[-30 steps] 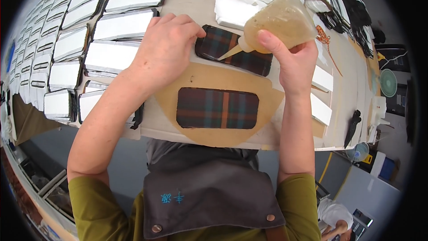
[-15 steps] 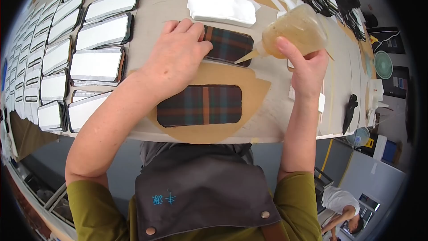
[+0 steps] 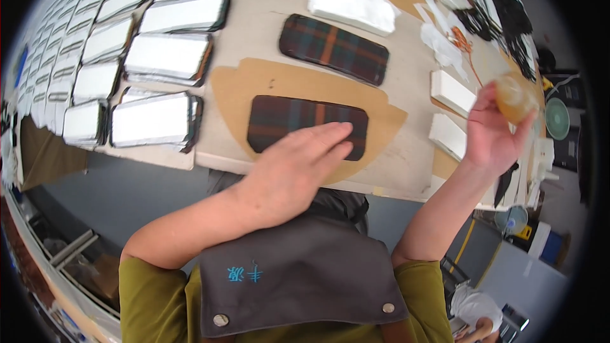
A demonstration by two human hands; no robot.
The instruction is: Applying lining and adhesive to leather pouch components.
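Observation:
Two dark plaid rectangular panels with rounded corners lie on the worktable. The near plaid panel point(image 3: 302, 114) rests on a tan paper sheet point(image 3: 232, 92); the far plaid panel point(image 3: 333, 47) sits just beyond that sheet. My left hand point(image 3: 298, 165) reaches over the near panel, fingers stretched out across its front part and hiding some of it. Out at the right side of the table, my right hand point(image 3: 495, 133) has its thumb and fingers around a squeeze bottle point(image 3: 516, 98) of amber liquid, blurred by motion.
Stacks of white-faced panels point(image 3: 155, 114) fill the left side in rows. White padded pieces point(image 3: 349, 5) lie at the back. White blocks point(image 3: 451, 92) are near my right forearm, with black straps point(image 3: 502, 6) at the far right. Another person point(image 3: 476, 311) is at lower right.
My left hand has moved from the far panel back to the near one. My right hand has carried the bottle away to the right. The view has shifted.

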